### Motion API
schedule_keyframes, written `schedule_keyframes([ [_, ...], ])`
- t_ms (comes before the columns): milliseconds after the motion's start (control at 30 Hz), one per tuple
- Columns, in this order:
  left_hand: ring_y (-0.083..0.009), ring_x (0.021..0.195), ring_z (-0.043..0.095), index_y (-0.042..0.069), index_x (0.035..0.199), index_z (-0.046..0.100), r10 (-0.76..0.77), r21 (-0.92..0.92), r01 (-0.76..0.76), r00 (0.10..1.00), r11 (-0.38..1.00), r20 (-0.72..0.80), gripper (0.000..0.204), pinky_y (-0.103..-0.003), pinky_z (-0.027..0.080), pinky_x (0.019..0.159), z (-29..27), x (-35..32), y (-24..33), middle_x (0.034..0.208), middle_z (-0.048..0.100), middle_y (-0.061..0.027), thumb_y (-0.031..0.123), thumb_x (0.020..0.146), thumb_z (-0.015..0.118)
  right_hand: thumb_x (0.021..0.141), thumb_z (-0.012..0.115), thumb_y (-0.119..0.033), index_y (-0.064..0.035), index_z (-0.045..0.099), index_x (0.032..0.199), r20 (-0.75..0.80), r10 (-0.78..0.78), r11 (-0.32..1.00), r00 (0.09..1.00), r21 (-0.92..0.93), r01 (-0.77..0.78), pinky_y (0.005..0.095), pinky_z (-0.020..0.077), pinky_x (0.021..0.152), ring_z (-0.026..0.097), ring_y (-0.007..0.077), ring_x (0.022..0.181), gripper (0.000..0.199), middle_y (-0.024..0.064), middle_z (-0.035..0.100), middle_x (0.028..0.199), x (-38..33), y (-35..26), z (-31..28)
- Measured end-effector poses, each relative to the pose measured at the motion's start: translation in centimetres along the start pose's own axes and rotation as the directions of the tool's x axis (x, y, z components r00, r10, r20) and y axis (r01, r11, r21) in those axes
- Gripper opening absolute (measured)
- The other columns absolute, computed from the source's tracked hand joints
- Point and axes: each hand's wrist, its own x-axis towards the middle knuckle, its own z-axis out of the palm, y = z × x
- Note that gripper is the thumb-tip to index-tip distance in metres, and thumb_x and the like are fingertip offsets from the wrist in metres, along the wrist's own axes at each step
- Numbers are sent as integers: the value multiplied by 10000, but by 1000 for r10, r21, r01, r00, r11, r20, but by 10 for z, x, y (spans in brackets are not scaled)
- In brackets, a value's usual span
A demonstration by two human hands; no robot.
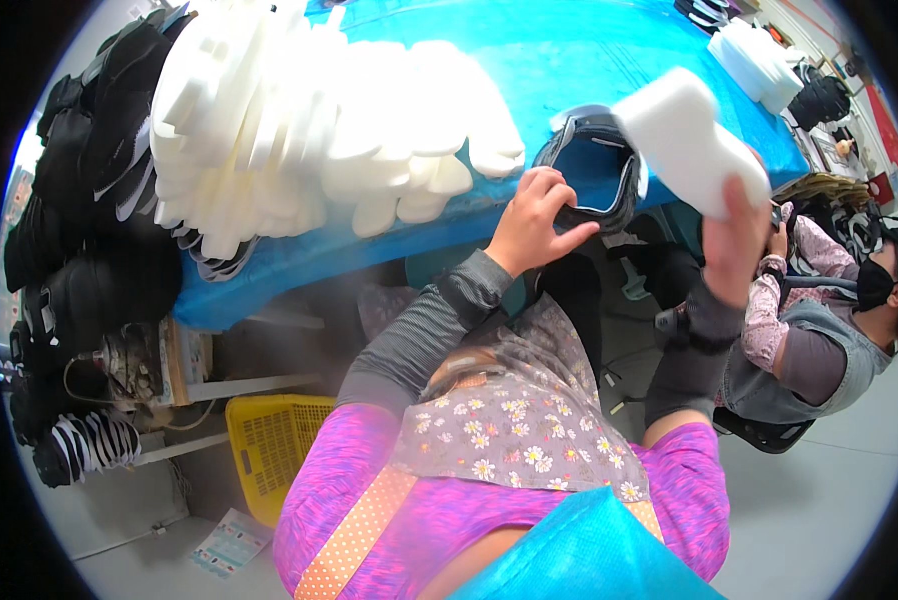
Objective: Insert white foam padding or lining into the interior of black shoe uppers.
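Note:
My left hand is closed on the near rim of a black fabric piece with a wide round opening and a pale inner edge. Blue shows inside the opening. This piece is at the front edge of the blue-covered table. To its right, my right hand, blurred, grips the lower end of a white foam-like pad, narrow at the waist and rounded at both ends. The pad is raised and tilted, its far end beside the black piece's rim.
A large heap of white pads covers the table's left side. Stacked black pieces stand beyond it. Below is a yellow basket. At the right sits a co-worker, near more white pads.

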Motion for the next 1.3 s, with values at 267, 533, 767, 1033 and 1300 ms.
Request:
schedule_keyframes([
  [267, -358, 879, 599, 39, 897, 618, -85, -72, 90, 994, 993, 64, 382, -432, 478, 765, -20, 7, 8, 880, 622, -129, 379, 823, 776, 898, 764, -251, 4, 610, 1241, 522, 520, 854, 676, -303, -423, 280, 476, 935, 609, 142, 1049, 454, 71, 666, 1120, 47, 64, 42],
  [533, -501, 1304, 396, 45, 777, 576, -322, -95, 310, 932, 946, -165, 222, -535, 340, 1089, 12, -3, 7, 1392, 469, -298, 210, 845, 709, 908, 763, -322, -43, 606, 1292, 479, 412, 904, 775, -321, -282, 260, 521, 872, 627, 124, 1023, 501, 59, 666, 1135, 83, 86, 23],
  [767, -485, 1296, 428, 40, 961, 635, -353, -82, 345, 929, 935, -109, 230, -531, 372, 1070, 17, -7, 11, 1423, 461, -276, 194, 807, 711, 901, 762, -200, -47, 568, 1329, 396, 384, 923, 834, -139, -359, 275, 494, 932, 602, 128, 1075, 495, 49, 640, 1143, 89, 100, -43],
  [1033, -337, 1330, 489, 41, 1523, 290, -425, -212, 401, 902, 891, -81, 861, -433, 463, 1042, 27, -16, 8, 1457, 446, -233, 248, 843, 775, 798, 713, -17, -76, 653, 1204, 635, 374, 912, 676, -383, -145, 299, 465, 1021, 606, 180, 1168, 415, 74, 664, 1226, 80, 73, -40],
  [1300, -382, 1319, 494, 2, 1526, 231, -398, -207, 385, 917, 899, -24, 1008, -446, 388, 1109, 25, -12, -1, 1419, 471, -279, 405, 814, 820, 717, 666, 26, -38, 651, 1099, 692, 401, 869, 600, -495, -11, 308, 450, 1022, 601, 191, 1130, 387, 73, 652, 1158, 93, 93, -32],
])
